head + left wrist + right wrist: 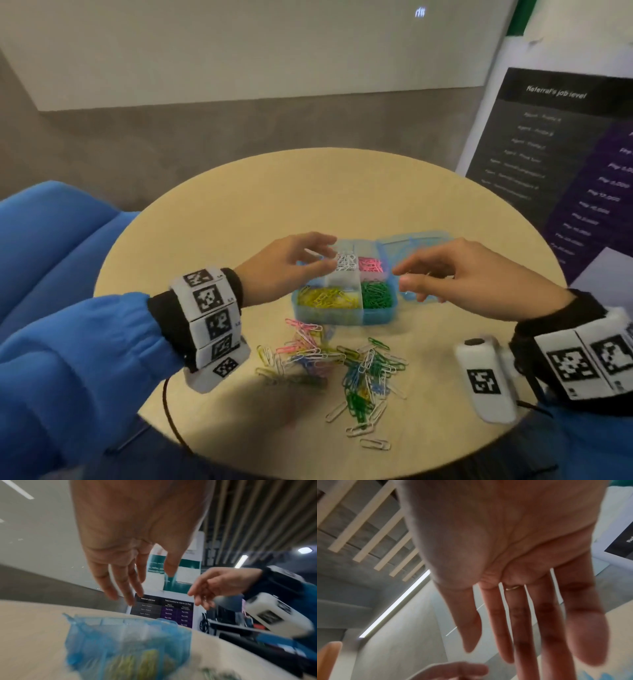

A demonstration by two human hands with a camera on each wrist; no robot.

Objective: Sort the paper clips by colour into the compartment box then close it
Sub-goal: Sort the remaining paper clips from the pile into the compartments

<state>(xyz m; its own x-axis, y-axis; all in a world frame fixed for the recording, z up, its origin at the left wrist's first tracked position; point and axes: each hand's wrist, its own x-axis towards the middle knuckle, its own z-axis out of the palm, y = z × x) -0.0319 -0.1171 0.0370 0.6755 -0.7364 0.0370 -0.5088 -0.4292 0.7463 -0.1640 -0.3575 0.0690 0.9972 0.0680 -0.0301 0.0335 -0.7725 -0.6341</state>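
A translucent blue compartment box (342,317) sits mid-table with its lid (416,245) lying open to the right. Its compartments hold white clips (346,262), pink clips (371,264), yellow clips (325,297) and green clips (376,294). A mixed pile of loose paper clips (342,370) lies on the table in front of the box. My left hand (308,255) hovers over the box's left side, fingers relaxed and holding nothing (123,588). My right hand (428,274) hovers over the box's right edge and lid, fingers straight and spread (522,622), holding nothing.
The round beige table (308,192) stands beside a blue sofa (51,233) on the left. A dark printed poster (565,154) stands behind the table on the right. A grey floor and pale wall lie beyond.
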